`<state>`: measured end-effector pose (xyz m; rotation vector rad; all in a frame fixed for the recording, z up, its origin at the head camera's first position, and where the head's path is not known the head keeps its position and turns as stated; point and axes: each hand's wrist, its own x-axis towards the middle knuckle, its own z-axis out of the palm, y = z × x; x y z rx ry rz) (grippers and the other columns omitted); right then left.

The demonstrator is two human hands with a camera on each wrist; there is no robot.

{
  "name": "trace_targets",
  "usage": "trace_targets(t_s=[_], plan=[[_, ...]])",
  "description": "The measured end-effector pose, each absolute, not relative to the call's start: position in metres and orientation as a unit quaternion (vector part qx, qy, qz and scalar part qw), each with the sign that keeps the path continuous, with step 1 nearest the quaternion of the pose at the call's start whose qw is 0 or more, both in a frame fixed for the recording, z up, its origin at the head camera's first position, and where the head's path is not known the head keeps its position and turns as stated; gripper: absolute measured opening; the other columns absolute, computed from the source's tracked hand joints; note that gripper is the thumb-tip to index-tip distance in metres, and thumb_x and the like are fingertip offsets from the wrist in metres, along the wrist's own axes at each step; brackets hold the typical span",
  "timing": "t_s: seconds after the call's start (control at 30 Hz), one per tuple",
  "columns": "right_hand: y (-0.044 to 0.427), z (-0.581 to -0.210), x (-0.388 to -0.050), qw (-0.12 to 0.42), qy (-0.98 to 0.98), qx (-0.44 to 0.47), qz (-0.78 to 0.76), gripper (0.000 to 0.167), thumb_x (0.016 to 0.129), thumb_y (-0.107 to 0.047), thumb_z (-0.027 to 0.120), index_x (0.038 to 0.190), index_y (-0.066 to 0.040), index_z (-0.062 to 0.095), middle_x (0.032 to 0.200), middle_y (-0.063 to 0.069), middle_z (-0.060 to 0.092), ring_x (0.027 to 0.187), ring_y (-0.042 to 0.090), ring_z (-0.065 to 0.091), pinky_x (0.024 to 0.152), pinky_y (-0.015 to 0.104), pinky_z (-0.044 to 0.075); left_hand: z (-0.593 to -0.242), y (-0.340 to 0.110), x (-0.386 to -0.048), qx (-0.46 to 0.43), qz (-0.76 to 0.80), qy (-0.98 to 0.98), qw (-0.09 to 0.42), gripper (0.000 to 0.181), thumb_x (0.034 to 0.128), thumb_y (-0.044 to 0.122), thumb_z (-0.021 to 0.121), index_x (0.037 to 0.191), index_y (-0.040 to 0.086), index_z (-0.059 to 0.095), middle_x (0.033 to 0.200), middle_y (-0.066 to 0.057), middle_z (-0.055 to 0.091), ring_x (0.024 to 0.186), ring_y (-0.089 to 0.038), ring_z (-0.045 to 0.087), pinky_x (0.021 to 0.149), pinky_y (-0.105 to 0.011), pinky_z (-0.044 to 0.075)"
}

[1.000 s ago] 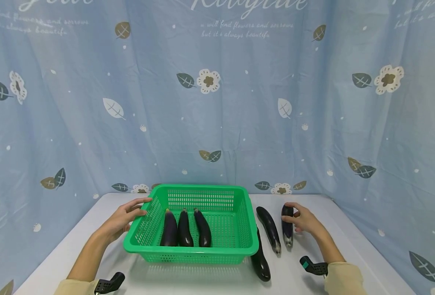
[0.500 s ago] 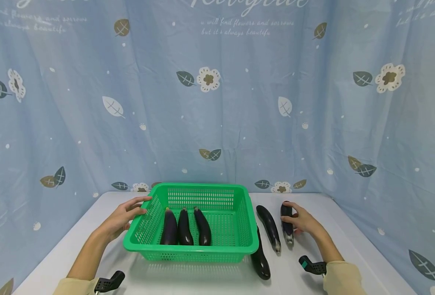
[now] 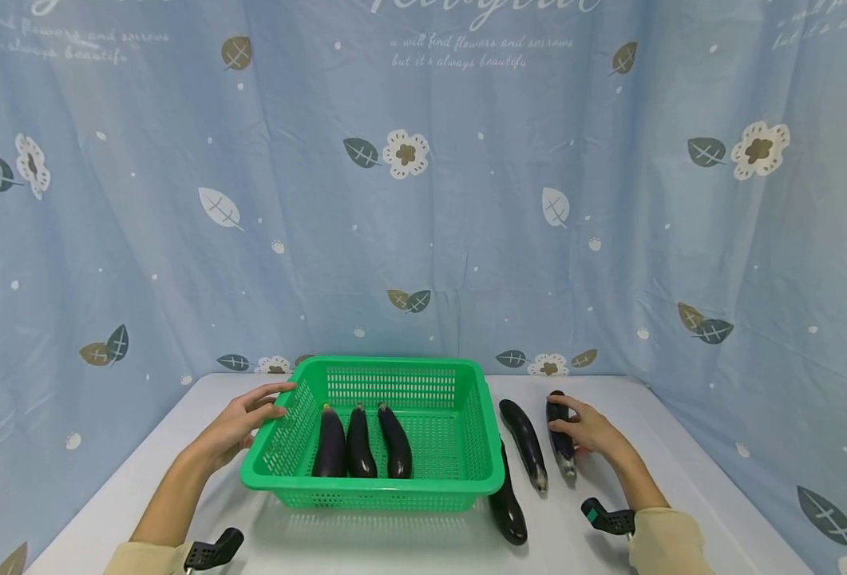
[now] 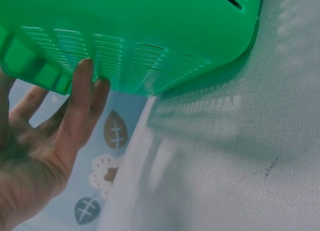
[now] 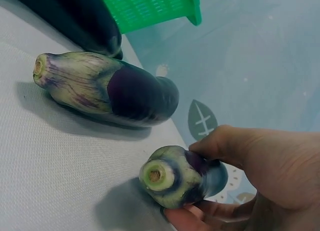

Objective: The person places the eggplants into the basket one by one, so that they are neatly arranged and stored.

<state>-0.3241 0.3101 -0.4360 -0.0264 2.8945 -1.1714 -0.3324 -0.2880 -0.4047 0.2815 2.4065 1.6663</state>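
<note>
A green plastic basket (image 3: 373,484) holds 3 dark purple eggplants, among them a middle eggplant (image 3: 359,447). At its left side my left hand (image 3: 231,427) holds the rim; in the left wrist view, fingertips (image 4: 85,66) lie against the slotted outer wall below the rim. On the far right my right hand (image 3: 594,427) grips an eggplant (image 3: 563,447) between thumb and fingers. In the right wrist view that eggplant (image 5: 172,176) points its stem end toward the camera, with a shadow beside it. Whether it touches the table, I cannot tell.
Right of the basket lies a curved eggplant (image 3: 524,447), and nearer the front another eggplant (image 3: 507,507), partly hidden by the basket's corner. All stand on a white table (image 3: 351,551). A blue printed curtain (image 3: 423,224) hangs behind.
The eggplant in my right hand has turned slightly, its stem end shifting a little to the right. My left hand and the basket stay as they were.
</note>
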Motion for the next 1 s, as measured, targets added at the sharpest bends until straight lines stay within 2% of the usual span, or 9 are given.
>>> trace_targets(t_s=[0.2,0.47,0.73,1.0], plan=[[0.3098,-0.4356,-0.3244,0.006,0.93,-0.008,-0.367,0.059,0.092,-0.022,0.064,0.146,-0.008,0.044,0.095,0.018,0.065,0.066,0.019,0.057,0.049,0.033,0.05,-0.4039,-0.2875,-0.3328,0.094,0.561,0.816,0.099,0.061,0.0976,0.035,0.059,0.152,0.021,0.036,0.164,-0.014,0.014,0.147,-0.047,0.019,0.096,-0.068,0.039],[0.3095,-0.436,-0.3243,0.016,0.922,-0.007,-0.388,0.062,0.092,-0.022,0.067,0.146,-0.007,0.042,0.104,0.027,0.063,0.076,0.023,0.064,0.054,0.037,0.057,-0.4016,-0.2861,-0.3318,0.092,0.56,0.818,0.098,0.061,0.0974,0.034,0.059,0.152,0.02,0.036,0.164,-0.015,0.015,0.147,-0.046,0.018,0.096,-0.067,0.039],[0.3083,-0.4346,-0.3239,0.019,0.921,-0.005,-0.39,0.065,0.09,-0.023,0.07,0.146,-0.006,0.041,0.101,0.026,0.062,0.077,0.024,0.065,0.055,0.038,0.057,-0.4019,-0.286,-0.3322,0.095,0.561,0.817,0.094,0.06,0.0976,0.033,0.059,0.152,0.019,0.037,0.164,-0.015,0.016,0.147,-0.046,0.019,0.097,-0.068,0.038],[0.3087,-0.4354,-0.3252,0.019,0.927,-0.003,-0.375,0.065,0.09,-0.023,0.07,0.146,-0.008,0.041,0.108,0.031,0.061,0.077,0.024,0.066,0.054,0.037,0.057,-0.4039,-0.2873,-0.3323,0.096,0.566,0.812,0.102,0.06,0.098,0.035,0.059,0.152,0.021,0.035,0.165,-0.013,0.011,0.149,-0.046,0.014,0.098,-0.08,0.024]])
